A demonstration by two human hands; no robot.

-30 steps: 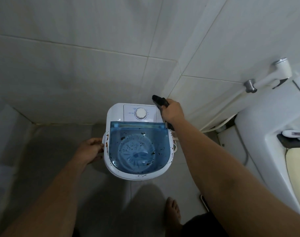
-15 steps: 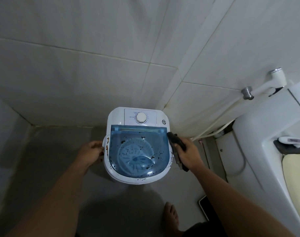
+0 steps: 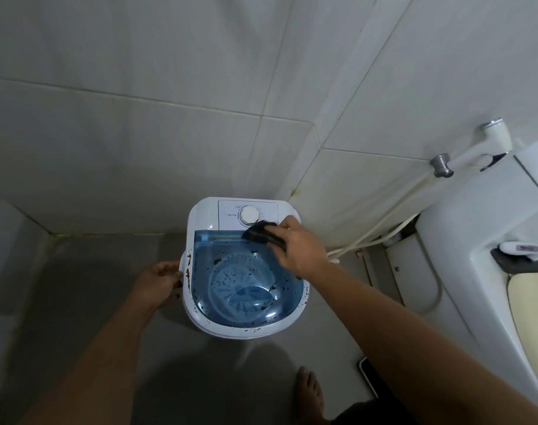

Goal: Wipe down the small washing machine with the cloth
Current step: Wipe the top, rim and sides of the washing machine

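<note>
The right hand, gripping the dark cloth, has come up from the washing machine side onto the lid's back edge (specks remain); the left hand holds its rim.

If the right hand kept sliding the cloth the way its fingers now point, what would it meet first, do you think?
Probably the white dial: the right hand presses the dark cloth toward the upper left, and its edge lies just short of the dial. Depth is unclear.

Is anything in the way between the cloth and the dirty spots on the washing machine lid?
Nothing visible. The right hand holds the dark cloth on the back edge of the blue lid, and the spots lie bare on the lid. The left hand only holds the washing machine side.
</note>
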